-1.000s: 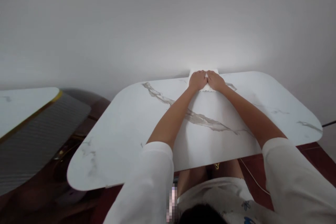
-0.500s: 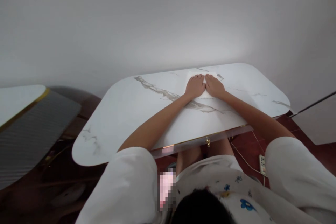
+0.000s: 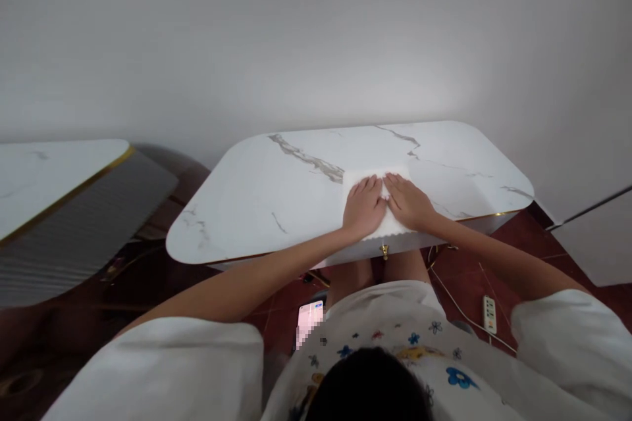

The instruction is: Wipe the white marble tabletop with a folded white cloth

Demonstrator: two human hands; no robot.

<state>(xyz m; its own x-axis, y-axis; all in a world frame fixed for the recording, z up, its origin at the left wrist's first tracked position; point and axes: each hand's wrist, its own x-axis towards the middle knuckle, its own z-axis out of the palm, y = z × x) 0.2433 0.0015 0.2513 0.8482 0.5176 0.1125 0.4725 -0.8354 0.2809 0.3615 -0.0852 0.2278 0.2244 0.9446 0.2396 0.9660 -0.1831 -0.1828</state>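
A white cloth or paper towel [image 3: 353,177] with a wavy edge lies flat on the white marble-patterned tabletop [image 3: 257,191], close to the front edge. My left hand [image 3: 365,207] presses on its left half, palm down with fingers stretched out. On the right half rests my right hand [image 3: 407,202], also flat and open. The two hands nearly touch at the fingertips and thumbs. Part of the towel hangs slightly over the tabletop's front edge, above a gold drawer knob [image 3: 384,250].
A second marble-topped cabinet [image 3: 64,171] with ribbed sides stands at the left. Behind the table rises a plain grey-white wall [image 3: 296,39]. A power strip [image 3: 489,314] with a cable lies on the red tiled floor at right. A phone [image 3: 309,322] with a lit screen is below.
Both hands and the towel have slid from the back of the tabletop toward me, to the front edge. My view has shifted slightly, and the forearms are drawn back with elbows wider.
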